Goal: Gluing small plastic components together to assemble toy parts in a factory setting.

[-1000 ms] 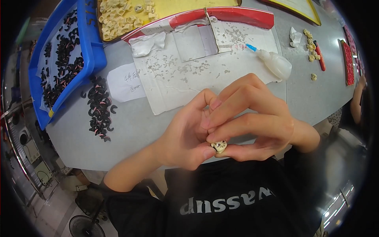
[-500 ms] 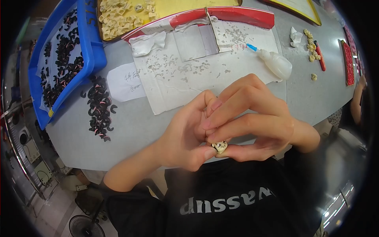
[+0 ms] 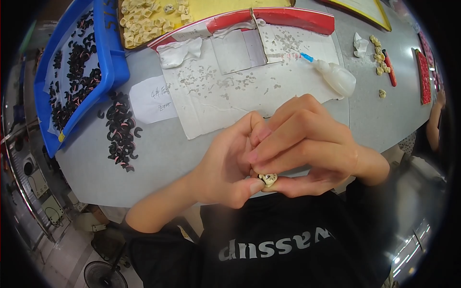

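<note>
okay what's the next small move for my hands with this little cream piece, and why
Probably keep pressing the small cream piece together between the left hand thumb and right hand fingers. Both hands pinch it close to the chest, off the grey table, and most of it is hidden, so seating can't be confirmed.

A small cream-coloured part (image 3: 268, 179) with a dark spot sits nearest the black shirt (image 3: 269, 240), which carries pale grey lettering. Beyond it, the grey table (image 3: 163, 153) bears a white paper sheet (image 3: 230, 91) speckled with grey bits. Left of that sheet lie black curved pieces (image 3: 120, 132) with pinkish marks, and a blue tray (image 3: 108, 53) holds more. A red-edged tray (image 3: 297, 19) of yellow lies beyond the sheet.
</note>
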Tool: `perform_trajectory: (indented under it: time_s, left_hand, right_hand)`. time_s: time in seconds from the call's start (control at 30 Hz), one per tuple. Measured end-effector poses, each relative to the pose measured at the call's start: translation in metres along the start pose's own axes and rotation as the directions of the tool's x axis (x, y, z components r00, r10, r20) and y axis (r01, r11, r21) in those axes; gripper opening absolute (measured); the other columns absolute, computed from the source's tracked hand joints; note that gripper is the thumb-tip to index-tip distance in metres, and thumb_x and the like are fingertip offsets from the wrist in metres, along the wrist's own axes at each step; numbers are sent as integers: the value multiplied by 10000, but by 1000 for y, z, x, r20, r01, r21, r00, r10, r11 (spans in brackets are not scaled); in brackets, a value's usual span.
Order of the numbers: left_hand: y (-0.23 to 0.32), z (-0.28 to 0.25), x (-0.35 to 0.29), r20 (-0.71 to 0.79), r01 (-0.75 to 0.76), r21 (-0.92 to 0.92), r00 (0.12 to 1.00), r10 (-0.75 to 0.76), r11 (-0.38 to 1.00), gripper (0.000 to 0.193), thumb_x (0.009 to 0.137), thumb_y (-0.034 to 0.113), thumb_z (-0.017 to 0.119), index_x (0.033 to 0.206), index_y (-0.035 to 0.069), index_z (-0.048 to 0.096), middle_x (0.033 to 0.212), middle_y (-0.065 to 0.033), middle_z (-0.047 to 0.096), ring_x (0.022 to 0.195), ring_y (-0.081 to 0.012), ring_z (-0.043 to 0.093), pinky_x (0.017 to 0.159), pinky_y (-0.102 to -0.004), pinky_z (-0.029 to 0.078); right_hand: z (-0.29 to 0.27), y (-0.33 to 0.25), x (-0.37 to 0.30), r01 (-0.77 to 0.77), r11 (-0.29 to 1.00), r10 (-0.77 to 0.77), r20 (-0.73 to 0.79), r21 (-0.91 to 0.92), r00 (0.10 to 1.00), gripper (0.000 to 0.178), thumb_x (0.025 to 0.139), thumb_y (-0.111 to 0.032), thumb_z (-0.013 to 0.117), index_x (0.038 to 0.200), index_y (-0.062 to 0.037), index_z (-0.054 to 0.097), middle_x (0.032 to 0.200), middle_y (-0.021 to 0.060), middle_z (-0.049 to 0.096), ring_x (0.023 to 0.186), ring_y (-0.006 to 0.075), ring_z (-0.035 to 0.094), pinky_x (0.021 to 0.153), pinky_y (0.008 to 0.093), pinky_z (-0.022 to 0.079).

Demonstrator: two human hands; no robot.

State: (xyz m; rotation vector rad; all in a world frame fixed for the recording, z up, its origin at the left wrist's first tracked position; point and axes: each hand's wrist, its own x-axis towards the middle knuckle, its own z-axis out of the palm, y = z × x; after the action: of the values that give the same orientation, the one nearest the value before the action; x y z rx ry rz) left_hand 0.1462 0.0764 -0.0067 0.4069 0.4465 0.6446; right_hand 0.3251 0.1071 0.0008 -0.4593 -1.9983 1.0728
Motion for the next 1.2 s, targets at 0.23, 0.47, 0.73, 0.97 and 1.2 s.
perform_trajectory:
  time_s: [0.23, 0.47, 0.73, 0.97, 1.2]
  left_hand:
    - [0, 1, 0, -8, 10, 5, 1000, -10, 1000, 386, 632, -48, 543, 899, 71, 292, 831, -7, 374, 736, -42, 379, 618, -181, 336]
    - [0, 2, 0, -32, -1, 44, 999, 2, 999, 382, 624, -40, 542, 906, 66, 307, 817, -1, 385, 739, -45, 371, 621, -188, 333]
    - [0, 1, 0, -38, 17, 41, 999, -15, 999, 387, 620, -2, 559, 917, 63, 319, 810, 2, 395, 733, -43, 371, 618, -183, 334]
    - [-2, -1, 1, -20, -11, 30, 1000, 11, 999, 387, 621, -12, 559, 915, 61, 317, 810, 4, 394, 724, -38, 376, 601, -174, 333]
    - [-2, 1, -1, -38, 6, 3, 999, -6, 1000, 383, 621, -17, 556, 911, 59, 317, 809, 0, 394, 720, -38, 379, 598, -176, 332]
  right_hand:
    - [0, 0, -1, -10, 1000, 10, -2, -2, 1000, 177, 720, -161, 680, 830, -27, 643, 888, 56, 620, 792, 205, 551, 668, 276, 425]
    - [2, 1, -1, 23, 1000, -23, -12, 0, 1000, 166, 702, -131, 682, 823, -24, 645, 884, 60, 623, 799, 207, 550, 666, 274, 429]
    - [3, 4, -2, 43, 999, -43, -30, -2, 999, 158, 695, -113, 679, 813, -15, 643, 870, 63, 625, 803, 212, 549, 661, 271, 439]
    - [4, 5, -2, 50, 999, -50, -31, 1, 998, 155, 702, -117, 675, 810, -11, 641, 868, 67, 624, 795, 210, 548, 659, 271, 440]
    - [4, 5, -3, 57, 998, -57, -29, -3, 998, 156, 698, -117, 675, 809, -13, 641, 866, 66, 624, 793, 209, 549, 661, 272, 440]
